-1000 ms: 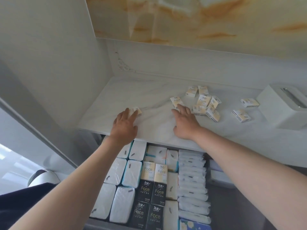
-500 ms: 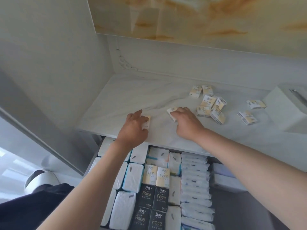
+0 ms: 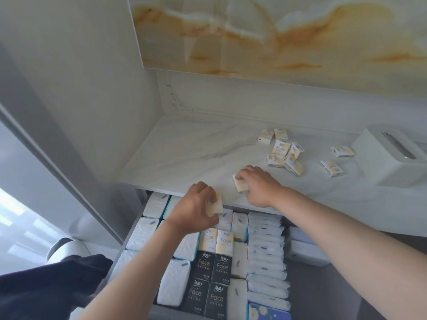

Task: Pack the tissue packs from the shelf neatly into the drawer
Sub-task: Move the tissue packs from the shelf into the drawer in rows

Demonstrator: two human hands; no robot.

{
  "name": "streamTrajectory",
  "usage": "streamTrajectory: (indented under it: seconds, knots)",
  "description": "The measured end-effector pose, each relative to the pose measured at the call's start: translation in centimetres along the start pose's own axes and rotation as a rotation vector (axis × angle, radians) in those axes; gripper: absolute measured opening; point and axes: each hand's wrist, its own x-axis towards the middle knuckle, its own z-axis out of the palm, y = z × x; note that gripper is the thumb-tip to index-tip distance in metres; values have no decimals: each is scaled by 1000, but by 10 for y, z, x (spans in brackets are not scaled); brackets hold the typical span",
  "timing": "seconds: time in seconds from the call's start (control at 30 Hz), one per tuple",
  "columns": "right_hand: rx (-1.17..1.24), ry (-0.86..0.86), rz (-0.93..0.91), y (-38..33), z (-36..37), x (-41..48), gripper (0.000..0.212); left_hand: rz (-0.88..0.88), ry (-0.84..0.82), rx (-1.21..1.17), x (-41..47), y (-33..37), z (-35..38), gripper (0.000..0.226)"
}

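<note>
Eight cream packs [image 3: 282, 147] lie scattered on shelf [image 3: 184, 148]. Left hand [image 3: 191, 209] grips one pack [image 3: 216, 205], right hand [image 3: 258, 188] another [image 3: 241, 185]. Drawer [image 3: 323, 294] open, nearly full.

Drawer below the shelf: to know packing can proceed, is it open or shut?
Open: drawer is pulled out past the shelf edge, tissue packs exposed beneath the left hand.

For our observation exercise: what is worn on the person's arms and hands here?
Nothing shows on either. The left hand and right hand are ungloved, with no ring visible. The left forearm and right forearm are bare to the picture's edge, with no sleeve, watch or bracelet in view. The dark cloth at lower left may be clothing.
</note>
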Motion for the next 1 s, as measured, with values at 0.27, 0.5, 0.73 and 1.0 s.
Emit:
streamTrajectory:
  seconds: [0.27,0.5,0.73,1.0]
  knots:
    - [170,22,-2,-18,23,-39,57,46,-110,59,-37,7,32,29]
    - [194,31,-149,-29,73,-79,29,-90,-75,81,-30,-1,49,29]
    - [375,44,76,-18,107,-64,24,-130,-53,224,-24,-2,68,30]
    - [331,57,68,-36,121,-48,45,-4,-104,360,-23,-10,59,20]
